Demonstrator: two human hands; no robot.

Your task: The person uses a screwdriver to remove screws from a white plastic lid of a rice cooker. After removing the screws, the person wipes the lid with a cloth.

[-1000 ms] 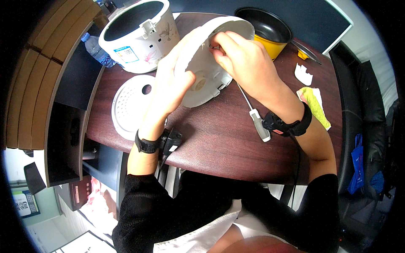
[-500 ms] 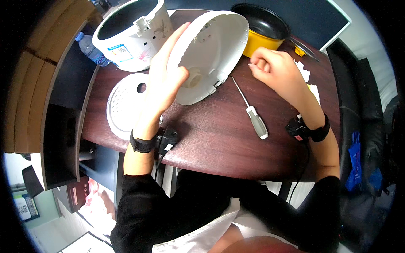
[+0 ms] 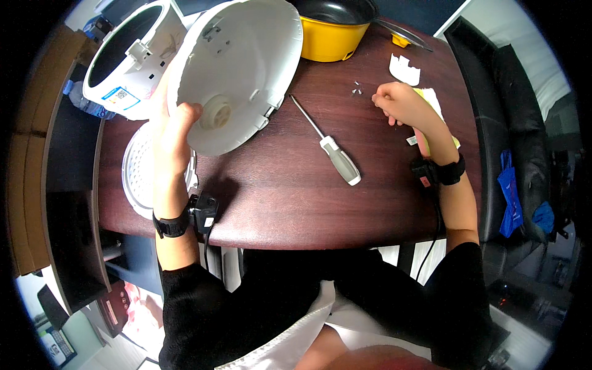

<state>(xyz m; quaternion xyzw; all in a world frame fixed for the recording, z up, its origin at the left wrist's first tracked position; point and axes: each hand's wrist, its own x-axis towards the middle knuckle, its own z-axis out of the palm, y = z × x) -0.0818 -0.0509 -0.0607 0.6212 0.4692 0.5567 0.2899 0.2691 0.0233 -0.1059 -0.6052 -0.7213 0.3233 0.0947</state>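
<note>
My left hand [image 3: 171, 145] grips the rim of a white rice cooker lid shell [image 3: 256, 68], thumb inside and fingers hidden behind it. The shell is tipped up, its hollow inside and round vent piece [image 3: 216, 112] showing. My right hand [image 3: 401, 103] has its fingers curled together just right of several small screws [image 3: 357, 92] on the table. Whatever those fingers hold, if anything, is hidden. Between the hands lies a screwdriver [image 3: 341, 161] with a grey and white handle. A white perforated round plate [image 3: 139, 169] rests partly behind my left forearm.
At the back left stands the white cooker body [image 3: 140, 57], with a water bottle [image 3: 86, 102] beside it. A yellow pot [image 3: 327, 42] and its glass lid [image 3: 410, 36] are at the back. A white plastic piece [image 3: 404, 69] and a cloth [image 3: 433, 102] lie at the right.
My right hand has gone from beside the shell's right side to the screws near the cloth. The left hand still holds the shell. The whole view has shifted, bringing the screws into sight.
</note>
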